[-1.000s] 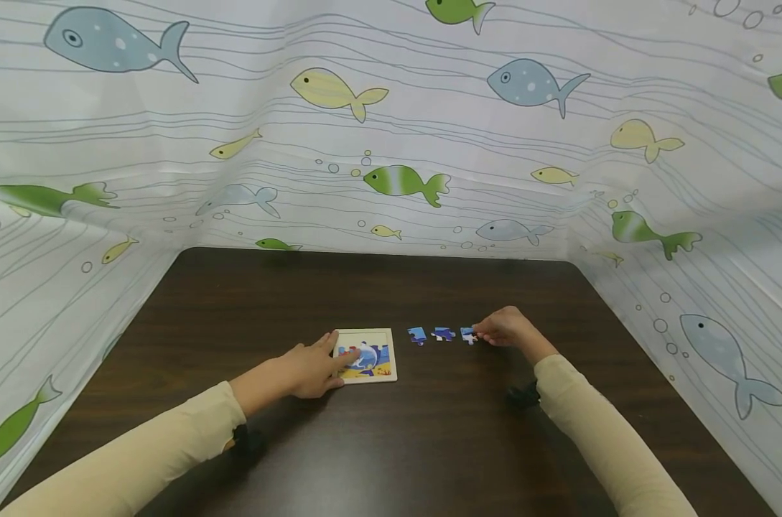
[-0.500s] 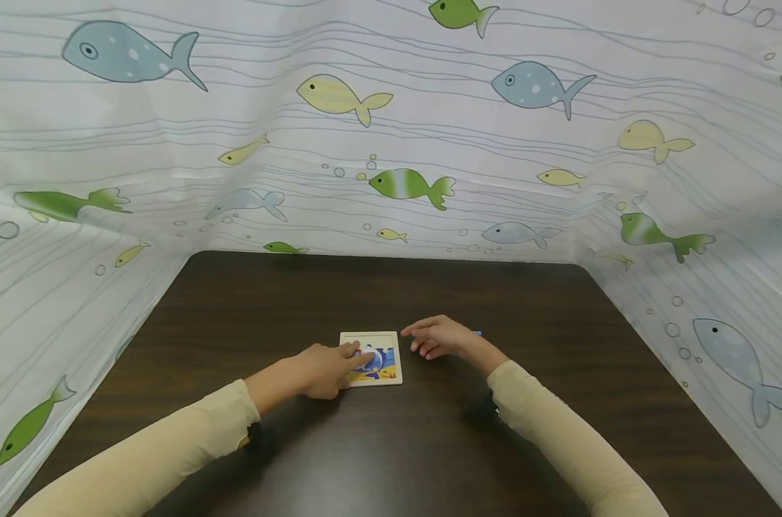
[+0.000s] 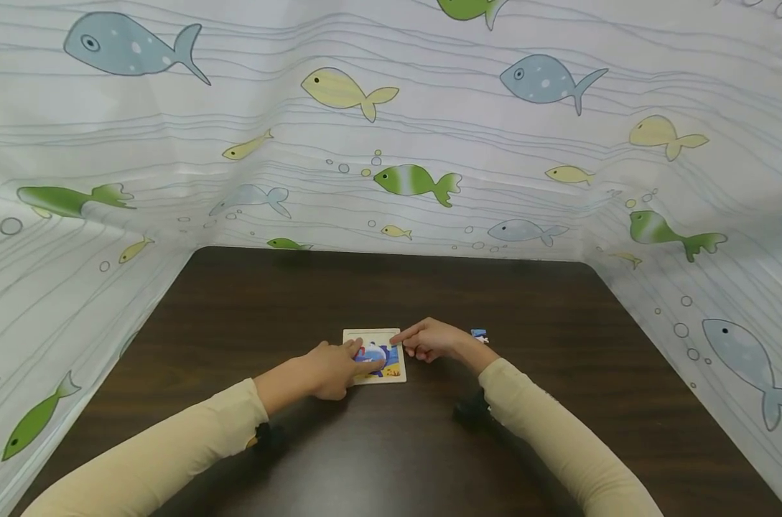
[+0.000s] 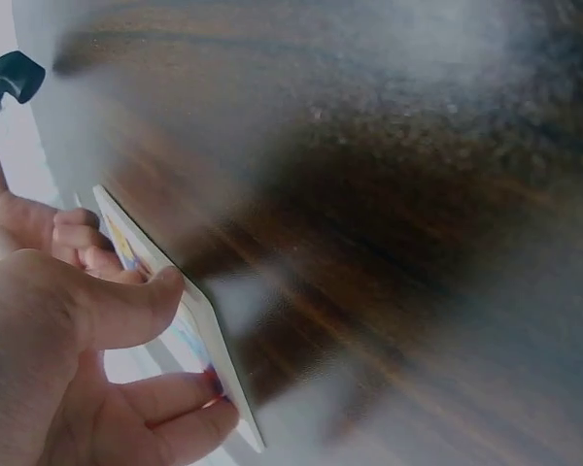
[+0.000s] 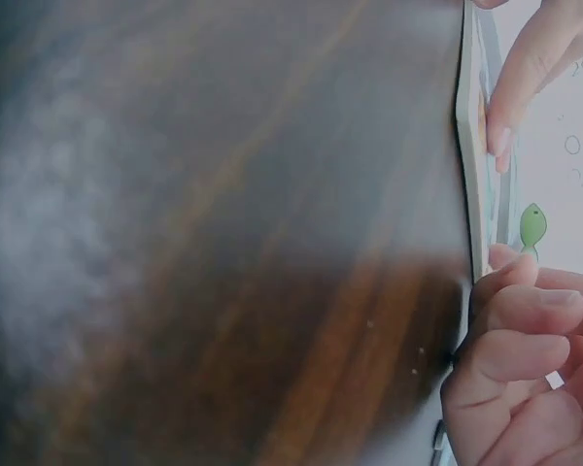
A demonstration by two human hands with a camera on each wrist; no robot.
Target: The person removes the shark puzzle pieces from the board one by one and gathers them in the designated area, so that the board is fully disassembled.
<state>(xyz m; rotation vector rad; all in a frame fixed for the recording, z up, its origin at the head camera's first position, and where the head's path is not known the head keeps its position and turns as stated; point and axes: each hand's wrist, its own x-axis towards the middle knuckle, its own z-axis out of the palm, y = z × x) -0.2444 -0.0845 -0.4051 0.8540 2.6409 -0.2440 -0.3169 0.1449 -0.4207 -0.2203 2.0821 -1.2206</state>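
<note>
White curtain (image 3: 255,43) printed with fish rises at the back and both flanks of a dark wooden table (image 3: 378,445). Taking 12 o'clock as straight away from the person, the left sleeve (image 3: 151,452) slants in from 8 o'clock and the right sleeve (image 3: 559,424) from 4, both arms stretched forward. The left hand (image 3: 329,370) lies palm down at about 9 o'clock of a pale-framed puzzle tray (image 3: 373,332); the right hand (image 3: 434,340) reaches in from between 2 and 3. The puzzle tray lies flat near the table's midline, at 12 o'clock from the person, and looks close to square, so a long axis cannot be told. Its dolphin picture (image 3: 375,352) stands upright for the person, with yellow towards 6 and a pale strip along 12. The left hand is loosely spread, fingers and thumb apart and resting on the puzzle tray. The right hand points, index finger (image 3: 406,335) straight with its tip at the puzzle tray's 1 to 2 o'clock part, the other fingers loosely curled; I cannot tell what lies under that tip. A loose blue-and-white puzzle piece (image 3: 478,334) lies near 3 o'clock, just past the right wrist.
</note>
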